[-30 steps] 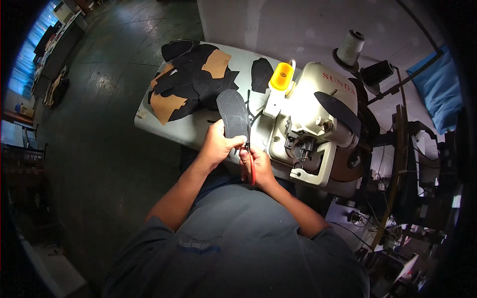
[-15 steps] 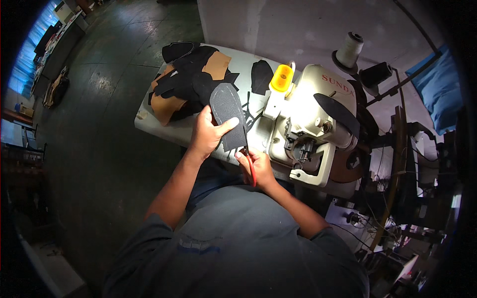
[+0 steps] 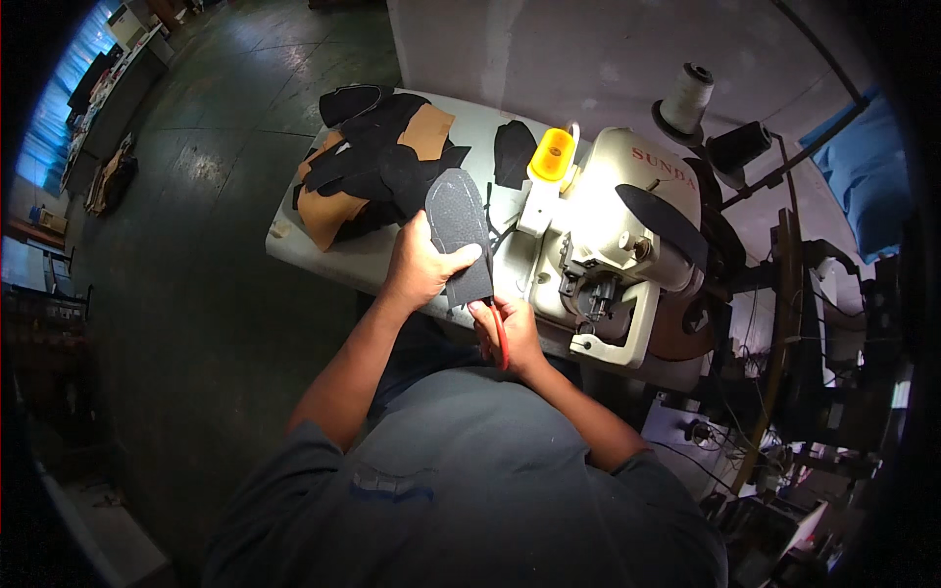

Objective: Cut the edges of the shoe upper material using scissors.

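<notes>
sewing machine close right, leather pile left, bare table between

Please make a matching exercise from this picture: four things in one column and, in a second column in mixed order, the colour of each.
Things:
1. sole piece held up in the left hand
2. cap on top of the sewing machine
3. tool handle in the right hand
4. thread cone behind the machine

Colours:
A. white
B. red
C. dark grey
D. yellow-orange

Pairs: 1-C, 2-D, 3-B, 4-A
</notes>
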`<action>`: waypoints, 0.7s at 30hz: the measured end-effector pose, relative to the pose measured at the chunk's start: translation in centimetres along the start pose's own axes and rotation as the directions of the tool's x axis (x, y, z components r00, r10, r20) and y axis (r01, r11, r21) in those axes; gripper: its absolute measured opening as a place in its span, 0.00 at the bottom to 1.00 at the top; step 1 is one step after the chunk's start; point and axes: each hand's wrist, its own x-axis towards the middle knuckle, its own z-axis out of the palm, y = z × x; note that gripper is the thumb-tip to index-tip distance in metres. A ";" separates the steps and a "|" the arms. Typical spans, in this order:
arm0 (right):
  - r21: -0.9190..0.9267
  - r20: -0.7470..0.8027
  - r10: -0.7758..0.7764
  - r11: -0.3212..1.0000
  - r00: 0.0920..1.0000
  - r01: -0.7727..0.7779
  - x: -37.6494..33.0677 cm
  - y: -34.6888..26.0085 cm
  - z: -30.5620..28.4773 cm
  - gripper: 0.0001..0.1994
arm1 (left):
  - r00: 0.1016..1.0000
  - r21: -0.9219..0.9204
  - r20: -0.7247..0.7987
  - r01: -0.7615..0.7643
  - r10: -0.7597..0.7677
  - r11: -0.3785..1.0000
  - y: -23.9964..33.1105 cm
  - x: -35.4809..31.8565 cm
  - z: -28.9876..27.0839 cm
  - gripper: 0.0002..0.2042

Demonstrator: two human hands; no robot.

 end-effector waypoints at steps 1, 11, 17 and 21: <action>0.009 0.004 -0.010 1.000 1.000 0.010 0.1 0.2 -0.2 0.10 | 1.000 0.024 -0.005 -0.018 0.018 1.000 0.0 0.0 0.0 0.27; 0.030 0.000 -0.064 0.997 0.998 0.064 0.1 0.5 -0.1 0.10 | 0.999 0.014 -0.019 -0.030 0.030 0.999 -0.1 0.1 0.5 0.28; 0.036 0.005 -0.041 0.999 0.999 0.040 0.1 0.7 -0.3 0.11 | 1.000 -0.051 0.014 0.014 -0.013 0.999 -0.3 0.3 0.5 0.31; 0.072 0.016 -0.095 0.993 0.995 0.094 0.4 0.1 -0.3 0.12 | 0.999 -0.118 -0.031 0.026 -0.030 0.993 0.0 0.2 0.8 0.29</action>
